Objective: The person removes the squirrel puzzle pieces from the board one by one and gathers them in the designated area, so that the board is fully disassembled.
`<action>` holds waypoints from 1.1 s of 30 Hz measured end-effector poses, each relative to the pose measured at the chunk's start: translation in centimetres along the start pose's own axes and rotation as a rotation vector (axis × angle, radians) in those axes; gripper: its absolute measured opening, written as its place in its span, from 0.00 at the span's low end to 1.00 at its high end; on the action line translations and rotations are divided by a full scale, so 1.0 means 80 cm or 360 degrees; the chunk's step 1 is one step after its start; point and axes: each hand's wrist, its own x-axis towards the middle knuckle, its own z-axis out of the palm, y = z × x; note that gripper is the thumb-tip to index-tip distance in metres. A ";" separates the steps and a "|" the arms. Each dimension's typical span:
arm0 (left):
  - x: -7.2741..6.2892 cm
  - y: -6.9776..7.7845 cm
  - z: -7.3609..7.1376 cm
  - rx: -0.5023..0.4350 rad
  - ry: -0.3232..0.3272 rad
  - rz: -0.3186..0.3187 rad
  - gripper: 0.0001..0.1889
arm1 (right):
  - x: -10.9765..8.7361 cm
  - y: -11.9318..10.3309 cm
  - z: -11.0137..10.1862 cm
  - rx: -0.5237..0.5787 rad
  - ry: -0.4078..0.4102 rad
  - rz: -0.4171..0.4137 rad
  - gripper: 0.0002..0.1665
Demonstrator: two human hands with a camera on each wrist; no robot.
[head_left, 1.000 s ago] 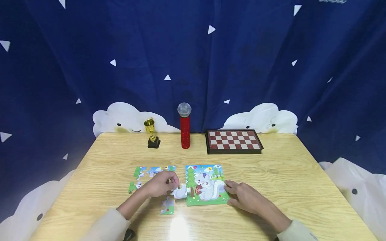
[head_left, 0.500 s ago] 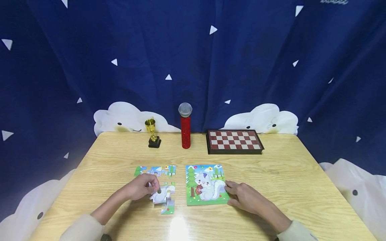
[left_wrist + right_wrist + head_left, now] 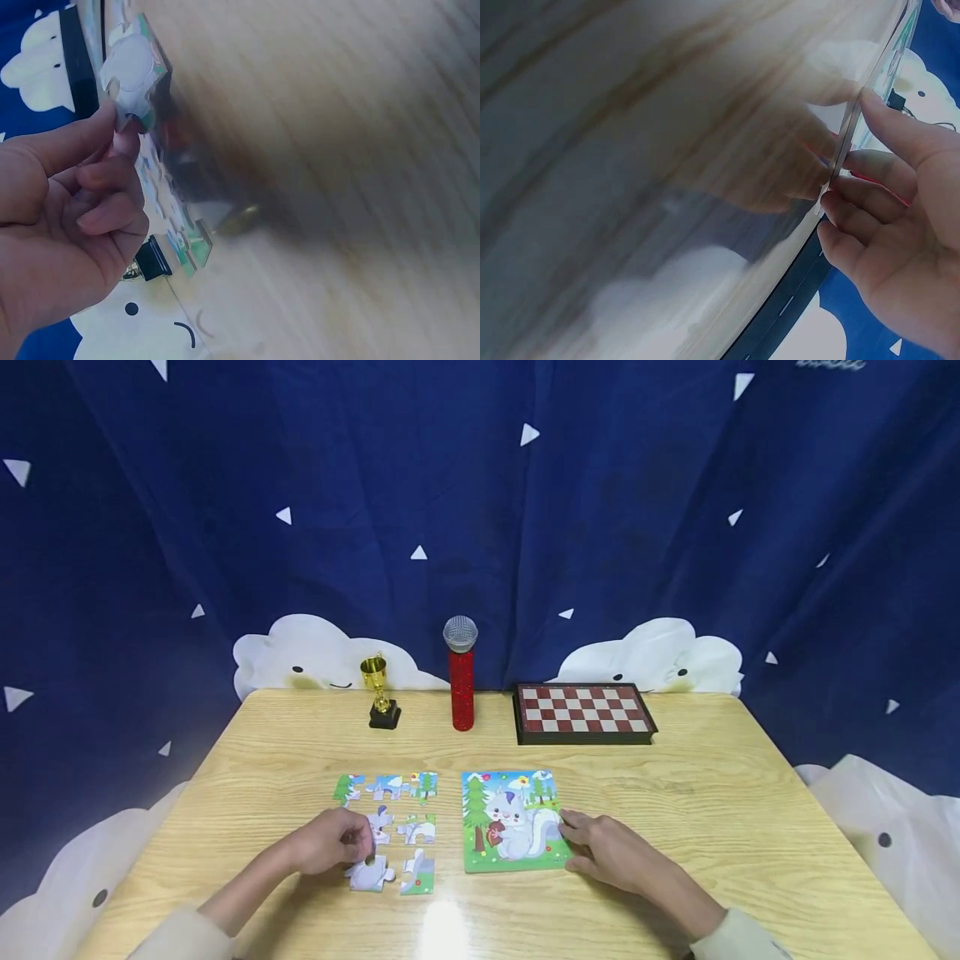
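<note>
My left hand point(image 3: 332, 842) pinches a jigsaw piece point(image 3: 367, 874) between thumb and fingertips at the lower middle of the laid-out pieces. In the left wrist view the held piece point(image 3: 133, 71), with a pale grey body and a green edge, is tilted over the table. Other puzzle pieces point(image 3: 417, 830) lie in loose rows around it, some partly hidden by the hand. To the right lies a square squirrel picture board point(image 3: 513, 822). My right hand point(image 3: 611, 850) rests at its right edge, fingertips touching it; in the right wrist view the fingers point(image 3: 862, 199) are loosely bent.
Along the back of the wooden table point(image 3: 712, 793) stand a small gold trophy point(image 3: 378, 693), a red microphone point(image 3: 461, 677) and a red-and-white checkered game board point(image 3: 585, 712). A dark blue curtain point(image 3: 480, 510) hangs behind them.
My left hand has carried the jigsaw piece leftward and toward me, from beside the picture board to the bottom row of pieces. My right hand has stayed at the board's edge.
</note>
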 end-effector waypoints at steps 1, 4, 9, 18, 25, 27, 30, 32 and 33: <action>-0.001 0.000 0.001 0.0004 0.0004 0.0006 0.03 | 0.000 0.000 0.000 0.0001 -0.0001 0.0000 0.31; -0.001 0.000 0.006 0.0029 0.0031 0.0021 0.03 | 0.000 0.000 -0.001 0.0004 -0.0006 0.0005 0.31; 0.000 0.004 0.014 0.0149 0.0114 -0.0004 0.05 | 0.000 0.000 -0.001 0.0004 -0.0006 0.0002 0.31; 0.004 0.010 0.015 0.0244 0.0144 -0.0038 0.05 | -0.001 -0.001 -0.003 0.0014 -0.0012 0.0004 0.31; 0.020 0.032 0.014 0.0246 0.0176 0.0040 0.04 | -0.002 -0.001 -0.003 0.0007 -0.0003 0.0003 0.30; 0.027 0.037 0.016 0.0252 0.0184 0.0057 0.02 | -0.002 -0.001 -0.002 -0.0001 -0.0003 0.0002 0.31; 0.038 0.042 0.020 0.0223 0.0182 0.0076 0.02 | -0.002 -0.001 -0.001 -0.0010 -0.0003 0.0000 0.31; 0.048 0.045 0.022 0.0173 0.0178 0.0090 0.02 | -0.002 -0.001 -0.001 -0.0013 0.0001 -0.0002 0.31; 0.053 0.047 0.023 0.0150 0.0174 0.0102 0.03 | -0.002 -0.001 -0.001 -0.0012 0.0003 -0.0002 0.31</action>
